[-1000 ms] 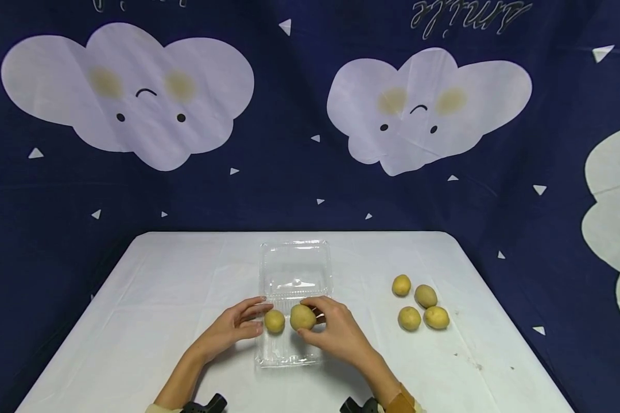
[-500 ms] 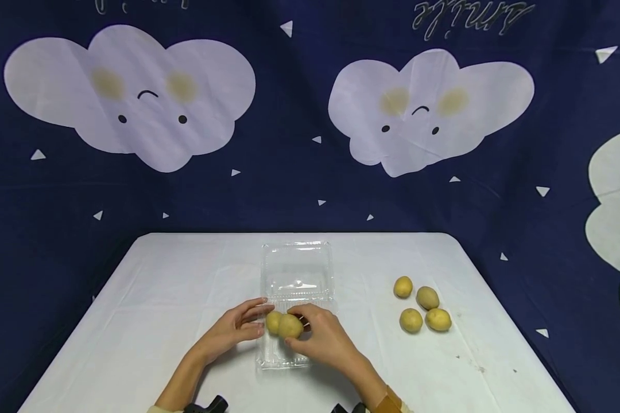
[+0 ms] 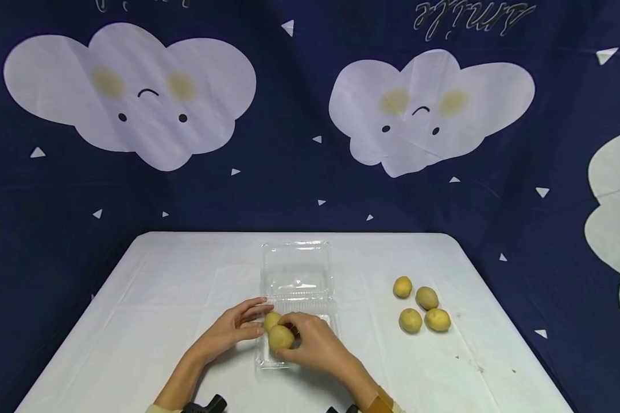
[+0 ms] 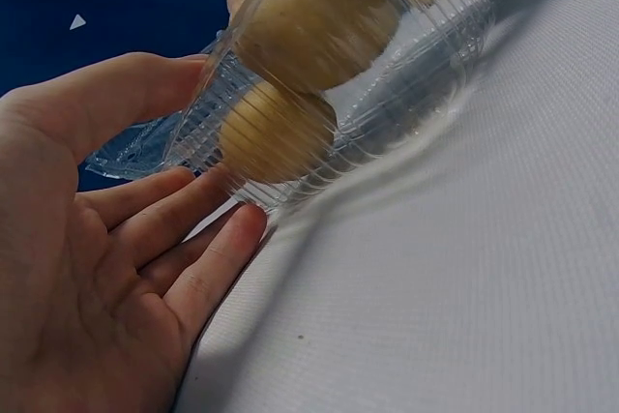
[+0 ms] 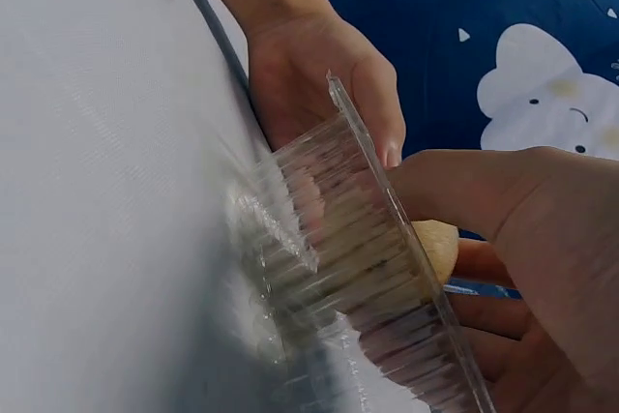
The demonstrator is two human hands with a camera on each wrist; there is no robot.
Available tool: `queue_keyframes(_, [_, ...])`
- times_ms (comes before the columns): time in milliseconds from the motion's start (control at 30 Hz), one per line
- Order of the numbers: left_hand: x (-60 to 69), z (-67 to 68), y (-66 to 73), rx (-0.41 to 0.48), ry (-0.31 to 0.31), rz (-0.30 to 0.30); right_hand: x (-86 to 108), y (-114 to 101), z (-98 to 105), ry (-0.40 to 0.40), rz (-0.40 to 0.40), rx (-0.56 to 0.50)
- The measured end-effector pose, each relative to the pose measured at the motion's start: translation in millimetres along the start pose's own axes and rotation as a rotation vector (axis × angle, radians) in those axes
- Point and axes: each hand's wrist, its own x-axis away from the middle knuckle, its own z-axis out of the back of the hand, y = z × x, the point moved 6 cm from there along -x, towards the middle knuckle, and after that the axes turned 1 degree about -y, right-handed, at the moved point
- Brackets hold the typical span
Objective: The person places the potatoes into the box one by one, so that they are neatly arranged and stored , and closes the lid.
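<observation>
While your right hand [image 3: 312,344] grips 1 potato [image 3: 281,339], your left hand [image 3: 232,328] is uncurled and touches the left wall of the clear container [image 3: 309,304]. The gripped potato is inside the container's base, right beside a 2nd potato [image 3: 271,319]. The lid [image 3: 297,268] lies folded back on the far side. To the right, 4 more potatoes [image 3: 410,320] rest on the white table [image 3: 186,281]. Behind hangs a blue cloth [image 3: 284,198].

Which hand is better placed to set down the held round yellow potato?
Probably the right hand: its fingers grip that potato in the open clear plastic box, while the left hand, beside it, holds no potato.
</observation>
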Motion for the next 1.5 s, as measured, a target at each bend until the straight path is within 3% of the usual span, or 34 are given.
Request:
queue_keyframes(133, [0.1,0.2,1.0,-0.008,0.006,-0.001,-0.2,1,-5,-0.062,-0.008,-0.012])
queue_keyframes(267, [0.8,-0.1,2.2,-0.013,0.008,-0.002,-2.8,1,-10,-0.072,-0.008,-0.003])
queue_keyframes(833, [0.6,1.4,2.2,-0.018,0.013,0.008,-6.8,-2,-15,-0.060,-0.022,-0.045])
queue_keyframes(1133, [-0.2,1.0,1.5,-0.022,0.009,0.004,-4.1,4,-8,-0.058,-0.054,-0.062])
queue_keyframes(1333, [-0.3,0.3,1.6,-0.010,0.007,0.000,-2.4,4,-6,-0.055,-0.032,-0.062])
queue_keyframes(1500, [0.7,-0.3,2.8,0.001,0.005,-0.010,1.3,6,4,-0.006,-0.020,-0.052])
